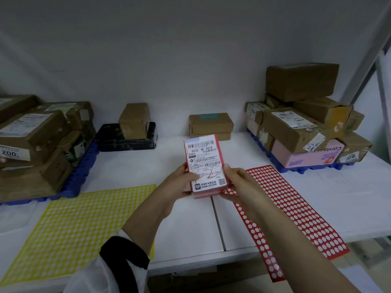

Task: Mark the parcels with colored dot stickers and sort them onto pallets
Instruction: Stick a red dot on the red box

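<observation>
both the left hand [183,182] and the right hand [237,182] grip the red parcel [204,163] at frame centre, fingers curled round its lower edges above the table [186,225]; misreading its label would likely mean the wrong sticker colour and pallet.

A parcel-sorting room: labelled cartons [296,125] stacked on blue pallets [80,178].
</observation>
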